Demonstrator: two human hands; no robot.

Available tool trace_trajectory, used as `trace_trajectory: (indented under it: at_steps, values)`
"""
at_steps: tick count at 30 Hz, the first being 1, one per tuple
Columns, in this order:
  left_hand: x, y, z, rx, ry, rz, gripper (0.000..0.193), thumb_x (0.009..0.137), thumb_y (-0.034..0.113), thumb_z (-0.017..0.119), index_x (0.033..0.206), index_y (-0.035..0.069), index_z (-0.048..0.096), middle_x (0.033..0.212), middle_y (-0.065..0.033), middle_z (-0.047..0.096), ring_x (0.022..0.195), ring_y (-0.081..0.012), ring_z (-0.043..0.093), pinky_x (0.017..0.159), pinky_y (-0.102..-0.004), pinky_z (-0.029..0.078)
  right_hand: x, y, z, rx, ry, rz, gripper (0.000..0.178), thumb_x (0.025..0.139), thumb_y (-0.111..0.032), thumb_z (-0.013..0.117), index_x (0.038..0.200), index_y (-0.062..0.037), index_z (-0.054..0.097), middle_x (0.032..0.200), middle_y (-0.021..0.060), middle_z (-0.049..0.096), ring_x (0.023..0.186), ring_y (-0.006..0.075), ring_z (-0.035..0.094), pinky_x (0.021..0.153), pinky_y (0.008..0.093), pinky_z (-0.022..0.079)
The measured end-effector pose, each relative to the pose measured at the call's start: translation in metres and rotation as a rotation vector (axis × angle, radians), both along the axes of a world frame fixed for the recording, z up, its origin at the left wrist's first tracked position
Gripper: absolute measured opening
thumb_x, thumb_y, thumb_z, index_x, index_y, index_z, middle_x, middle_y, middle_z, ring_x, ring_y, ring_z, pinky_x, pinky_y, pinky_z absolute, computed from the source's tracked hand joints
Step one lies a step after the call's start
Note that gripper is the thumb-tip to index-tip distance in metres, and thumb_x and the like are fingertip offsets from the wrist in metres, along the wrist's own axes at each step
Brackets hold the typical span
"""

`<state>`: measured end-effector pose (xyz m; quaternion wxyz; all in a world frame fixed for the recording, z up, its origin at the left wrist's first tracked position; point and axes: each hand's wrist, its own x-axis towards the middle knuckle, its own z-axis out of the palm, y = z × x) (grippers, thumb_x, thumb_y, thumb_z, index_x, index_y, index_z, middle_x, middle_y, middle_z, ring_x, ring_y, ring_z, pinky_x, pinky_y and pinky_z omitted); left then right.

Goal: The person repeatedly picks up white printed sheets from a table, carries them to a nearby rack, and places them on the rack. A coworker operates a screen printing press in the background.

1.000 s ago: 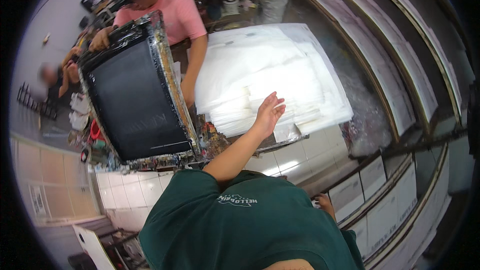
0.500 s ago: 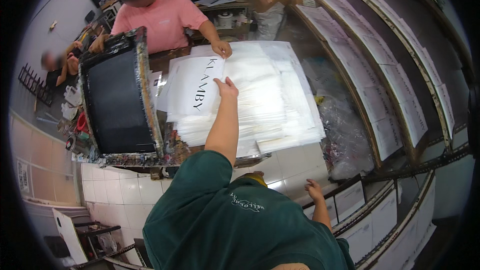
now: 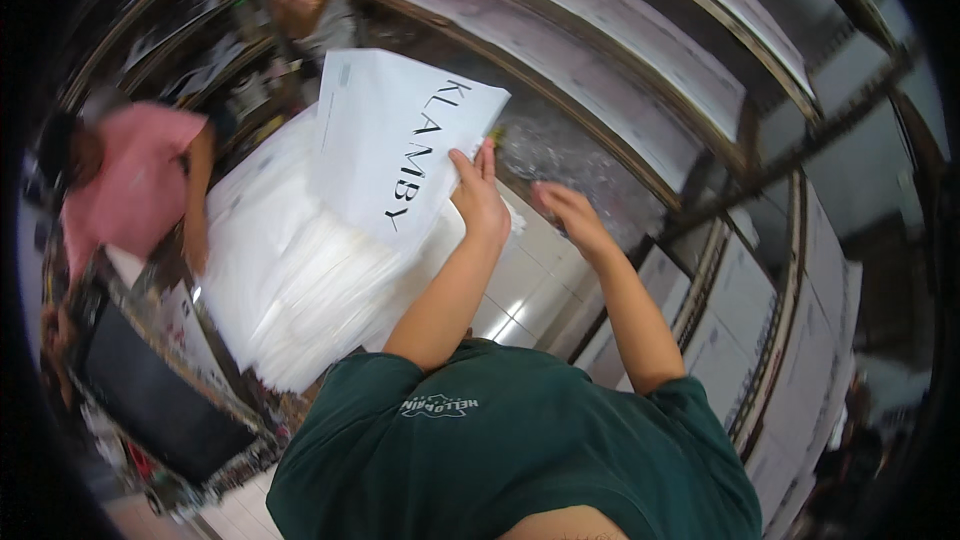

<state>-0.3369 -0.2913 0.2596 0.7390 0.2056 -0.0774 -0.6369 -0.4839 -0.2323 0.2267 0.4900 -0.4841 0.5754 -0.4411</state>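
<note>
My left hand (image 3: 482,195) is closed on the right edge of a flat white printed sheet (image 3: 385,135) with large dark lettering. It looks like a thin plastic bag, though I cannot be sure. The sheet is raised over the stack of white sheets (image 3: 290,285) and hides part of it. Beside it, apart from the sheet, my right hand (image 3: 568,212) is held up with its fingers partly stretched and nothing visible in them. The right hand is slightly blurred.
At the left, a co-worker in a pink shirt (image 3: 140,180) stands by a dark-framed printing screen (image 3: 160,385). Long racks (image 3: 540,10) holding white sheets run along the far side and right. Crumpled clear plastic (image 3: 570,160) lies beyond my right hand.
My view has swung to the right. My left hand has carried the printed sheet away from beside the screen, and the co-worker's hand is off it. My right hand has risen near the sheet.
</note>
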Motion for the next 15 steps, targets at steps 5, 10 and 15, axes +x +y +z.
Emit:
trace_trajectory:
  at_steps: [5, 10, 15]
  values:
    - [-0.060, 0.048, -0.007, -0.015, -0.257, -0.477, 0.049, 0.092, 0.040, 0.039, 0.113, -0.004, 0.042, 0.105, -0.0087, 0.047, 0.092, -0.0145, 0.044, 0.084, -0.0262, 0.035, 0.001, -0.010, 0.061, 0.006, -0.296, -0.125, 0.021, 0.084, -0.023, 0.056, 0.096, -0.0064, 0.059, 0.087, 0.0013, 0.060, 0.076, 0.0095, 0.053, 0.068, 0.0218, 0.039]
    - [-0.106, 0.080, -0.068, -0.391, -0.851, -0.461, 0.047, 0.087, 0.039, 0.051, 0.112, -0.001, 0.045, 0.091, -0.0069, 0.049, 0.080, -0.0135, 0.046, 0.072, -0.0261, 0.041, -0.032, 0.007, 0.046, -0.074, -0.351, -0.458, 0.013, 0.083, -0.014, 0.055, 0.093, -0.0052, 0.056, 0.083, 0.0022, 0.061, 0.072, 0.0091, 0.055, 0.068, 0.0231, 0.042]
    - [-0.072, 0.111, -0.221, -1.055, -1.430, -1.562, 0.080, 0.072, 0.041, 0.065, 0.129, -0.004, 0.031, 0.124, -0.0236, 0.042, 0.112, -0.0335, 0.045, 0.092, -0.0367, 0.037, -0.109, 0.027, 0.008, -0.097, -0.451, -0.783, 0.018, 0.082, -0.005, 0.050, 0.099, -0.0022, 0.054, 0.094, 0.0058, 0.059, 0.083, 0.0118, 0.055, 0.077, 0.0248, 0.042]
